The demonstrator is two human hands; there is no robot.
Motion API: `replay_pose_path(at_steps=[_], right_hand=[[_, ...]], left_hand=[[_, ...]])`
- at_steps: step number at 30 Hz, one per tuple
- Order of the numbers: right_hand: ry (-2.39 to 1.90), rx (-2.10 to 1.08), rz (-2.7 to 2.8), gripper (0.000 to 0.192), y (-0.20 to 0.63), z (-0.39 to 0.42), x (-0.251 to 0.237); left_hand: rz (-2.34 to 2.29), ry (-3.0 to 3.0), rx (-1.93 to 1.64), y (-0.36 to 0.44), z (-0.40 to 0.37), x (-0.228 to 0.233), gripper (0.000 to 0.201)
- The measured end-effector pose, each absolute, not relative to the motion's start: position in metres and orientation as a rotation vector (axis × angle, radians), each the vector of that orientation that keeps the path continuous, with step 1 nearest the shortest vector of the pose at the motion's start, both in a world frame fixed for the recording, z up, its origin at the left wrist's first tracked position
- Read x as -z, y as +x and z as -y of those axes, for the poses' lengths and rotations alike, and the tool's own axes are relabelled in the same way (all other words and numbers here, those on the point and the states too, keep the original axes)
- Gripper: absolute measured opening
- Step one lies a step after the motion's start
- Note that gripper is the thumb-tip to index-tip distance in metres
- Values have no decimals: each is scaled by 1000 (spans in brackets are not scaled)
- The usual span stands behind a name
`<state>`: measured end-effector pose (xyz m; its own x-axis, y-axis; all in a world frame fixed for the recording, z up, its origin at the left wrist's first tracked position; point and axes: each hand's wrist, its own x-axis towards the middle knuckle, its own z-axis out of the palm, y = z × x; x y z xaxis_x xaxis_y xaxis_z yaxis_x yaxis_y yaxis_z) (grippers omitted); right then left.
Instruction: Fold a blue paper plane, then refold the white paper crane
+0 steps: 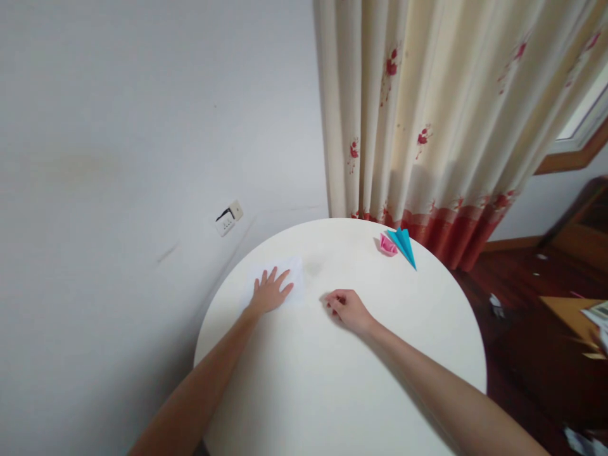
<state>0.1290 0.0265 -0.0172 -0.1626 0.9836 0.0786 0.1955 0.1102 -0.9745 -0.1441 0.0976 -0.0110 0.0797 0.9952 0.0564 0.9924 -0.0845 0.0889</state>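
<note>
On the table (pixel 285 392), a blue paper plane (pixel 403 244) and pink paper boat (pixel 388 246) lie folded at far right, while white paper (pixel 295 269) lies flat, seemingly unfolded, at left under your left hand (pixel 270 294), fingers spread, your right hand (pixel 349 310) loosely closed on nothing visible.

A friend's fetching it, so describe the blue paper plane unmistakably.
Find the round white table, then its far right edge by the curtain. There lies the blue paper plane, longer and pointier than the pink folded piece beside it.
</note>
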Motion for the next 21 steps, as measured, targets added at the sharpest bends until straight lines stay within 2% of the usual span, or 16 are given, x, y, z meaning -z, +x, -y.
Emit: replay_pose_path(at_steps=[3, 6, 8, 9, 12, 14, 18, 21], right_hand=[[-1308, -837, 1460, 23, 159, -50, 5], [-1427, -533, 1346, 37, 205, -77, -11], [-1595, -172, 1326, 37, 235, -93, -17], [-1639, -94, 1312, 37, 247, -100, -19], [-1733, 0, 1331, 33, 270, -114, -16], [-1767, 13, 1352, 31, 276, -120, -12], [-1795, -8, 1413, 21, 278, -128, -4], [-1768, -41, 1502, 24, 275, -129, -4]], left_hand=[[-2094, 2338, -137, -156, -103, 11, 62], [-2114, 2360, -131, -164, -106, 12, 62], [-2108, 2365, -123, -168, -107, 12, 62], [-2099, 2365, -118, -168, -107, 10, 61], [-2084, 2382, -130, -165, -104, -3, 57], [-2115, 2422, -260, -155, -98, -19, 57], [-2065, 2355, -983, -112, -80, -48, 49], [-1734, 2212, -1176, -69, -69, -52, 30]])
